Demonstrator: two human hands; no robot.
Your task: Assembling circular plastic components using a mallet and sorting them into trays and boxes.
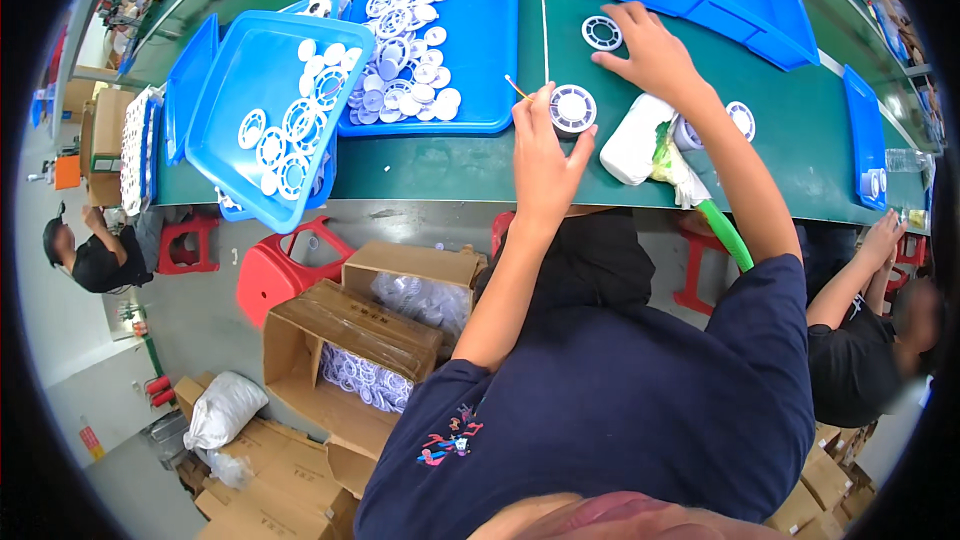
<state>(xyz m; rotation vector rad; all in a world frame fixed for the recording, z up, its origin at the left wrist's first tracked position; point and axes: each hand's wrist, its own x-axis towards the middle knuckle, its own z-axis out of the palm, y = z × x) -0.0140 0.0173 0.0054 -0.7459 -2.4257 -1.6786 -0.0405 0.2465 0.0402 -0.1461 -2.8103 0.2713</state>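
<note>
My left hand [548, 155] pinches a thin yellowish stick [518, 89] with a pale tip between its fingers. Its index finger and thumb are spread beside a round white plastic part [573, 108] with a slotted rim, standing on the green table. Above the table, my right hand [655, 52] is open, thumb and fingers apart, next to a white slotted ring [602, 33]; I cannot tell whether they touch. Under the right forearm lie a white container [636, 140] with a green leaf print, a pale cylinder [687, 134] and another slotted white part [741, 121].
A large blue tray [490, 50] holds many white discs and rings; a tilted blue tray [225, 155] overlaps it. Far right is a blue bin [690, 0]. A bright green handle [724, 233] juts past the table edge. Cardboard boxes [350, 320] and a red stool [285, 275] stand below.
</note>
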